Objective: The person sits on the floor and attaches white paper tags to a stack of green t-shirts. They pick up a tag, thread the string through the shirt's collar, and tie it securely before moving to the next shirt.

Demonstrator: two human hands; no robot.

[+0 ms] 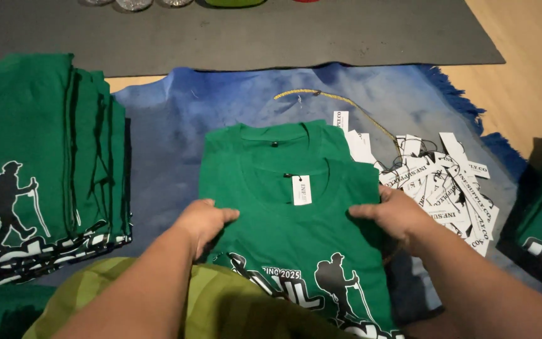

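Tags (pixel 441 182) are lying heaped just right of the shirt (pixel 296 213); a stack (pixel 45 163) is sitting left – soft green cotton; left hand (pixel 203 221) and right hand (pixel 391 213) are pinching its edges.

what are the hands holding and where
Both hold the top green shirt by its side edges below the collar: left hand on its left edge, right hand on its right.

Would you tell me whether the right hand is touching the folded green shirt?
Touching: the head view shows the right hand with fingers pressed flat on the folded green shirt, no gap visible.
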